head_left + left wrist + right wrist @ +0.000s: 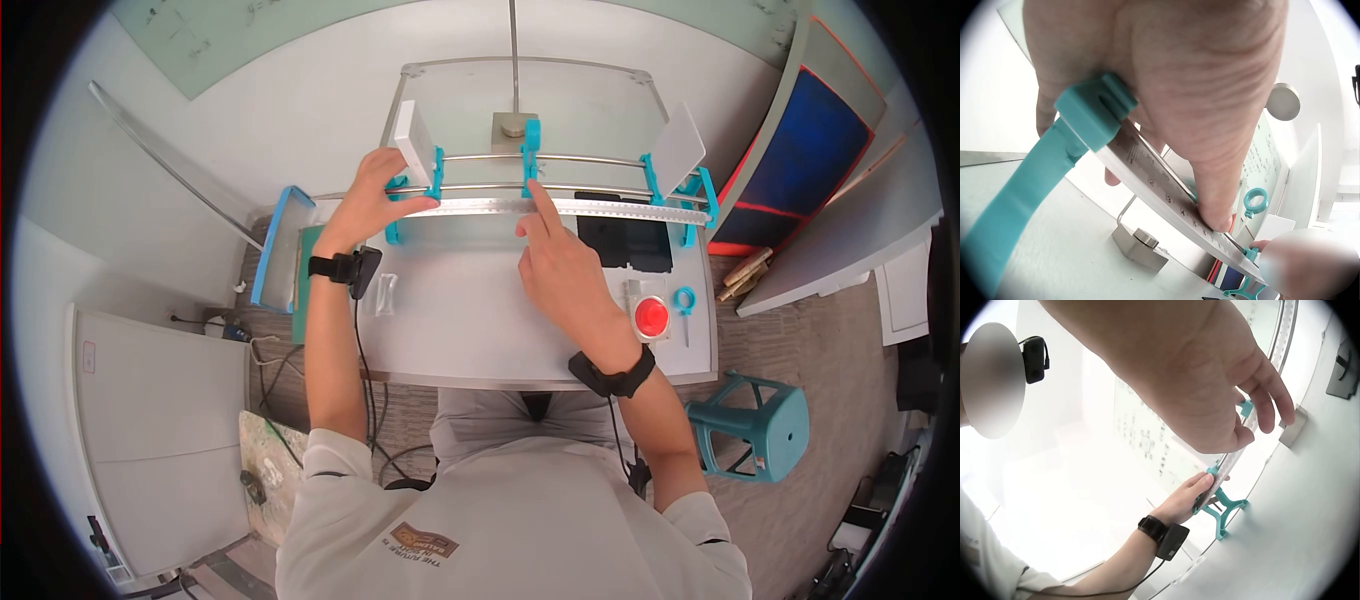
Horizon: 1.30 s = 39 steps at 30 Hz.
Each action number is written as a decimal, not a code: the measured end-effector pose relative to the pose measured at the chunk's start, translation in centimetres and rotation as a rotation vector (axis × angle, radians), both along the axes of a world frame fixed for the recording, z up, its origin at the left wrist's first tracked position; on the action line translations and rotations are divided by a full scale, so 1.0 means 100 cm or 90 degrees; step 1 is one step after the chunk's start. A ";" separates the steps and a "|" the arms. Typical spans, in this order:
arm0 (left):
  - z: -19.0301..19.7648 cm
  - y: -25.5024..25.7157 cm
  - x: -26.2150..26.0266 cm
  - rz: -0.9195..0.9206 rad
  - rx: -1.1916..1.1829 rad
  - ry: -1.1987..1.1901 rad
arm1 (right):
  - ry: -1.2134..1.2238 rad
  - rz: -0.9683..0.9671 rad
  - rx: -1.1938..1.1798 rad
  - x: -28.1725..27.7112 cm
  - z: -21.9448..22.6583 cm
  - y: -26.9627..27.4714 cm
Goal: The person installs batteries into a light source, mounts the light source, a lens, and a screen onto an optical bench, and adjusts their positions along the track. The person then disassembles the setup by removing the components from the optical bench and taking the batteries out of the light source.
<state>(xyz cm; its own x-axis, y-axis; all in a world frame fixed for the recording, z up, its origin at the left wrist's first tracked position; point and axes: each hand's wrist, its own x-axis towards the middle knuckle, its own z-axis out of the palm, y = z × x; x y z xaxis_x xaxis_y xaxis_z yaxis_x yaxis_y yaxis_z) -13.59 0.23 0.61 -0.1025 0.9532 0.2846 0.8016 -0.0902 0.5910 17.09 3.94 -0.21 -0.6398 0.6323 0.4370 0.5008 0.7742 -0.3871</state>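
A metal ruler (600,208) runs along two rods on teal stands, with teal holders on the rods. My left hand (365,210) grips the left holder (437,175), which carries a white block (412,140); its thumb lies at the holder's base and its fingers reach behind. In the left wrist view, the left hand (1166,81) spans the ruler (1172,206), partly hiding the holder. My right hand (565,275) touches the middle holder (530,165) with an extended index finger. The right wrist view shows the right hand (1210,387) with bent, separated fingers above the ruler (1229,464).
A white card (680,150) stands at the rail's right. On the table (450,345) lie a black sheet (630,240), a red round item (651,317), a teal ring tool (685,300) and a small clear item (386,295). Behind the rail is a metal base (510,133) with a rod.
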 end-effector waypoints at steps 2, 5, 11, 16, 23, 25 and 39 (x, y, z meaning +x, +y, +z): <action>0.000 -0.001 0.001 0.003 -0.003 -0.021 | -0.003 0.001 0.002 -0.001 0.000 -0.001; 0.001 -0.001 0.003 0.003 -0.005 -0.033 | -0.004 0.002 -0.005 -0.003 -0.001 -0.001; 0.001 0.000 0.002 0.005 -0.013 -0.033 | 0.010 0.021 0.003 -0.008 -0.004 -0.002; -0.001 0.002 0.000 0.000 -0.034 -0.017 | 0.016 0.033 0.015 -0.012 -0.007 -0.003; 0.000 0.001 0.001 0.006 -0.032 -0.007 | 0.012 0.036 0.011 -0.016 -0.007 -0.004; 0.000 0.000 0.003 0.012 -0.008 -0.019 | 0.030 0.046 0.016 -0.018 -0.006 -0.005; 0.001 0.000 0.000 -0.002 -0.010 -0.001 | 0.070 0.063 0.008 -0.019 -0.002 -0.009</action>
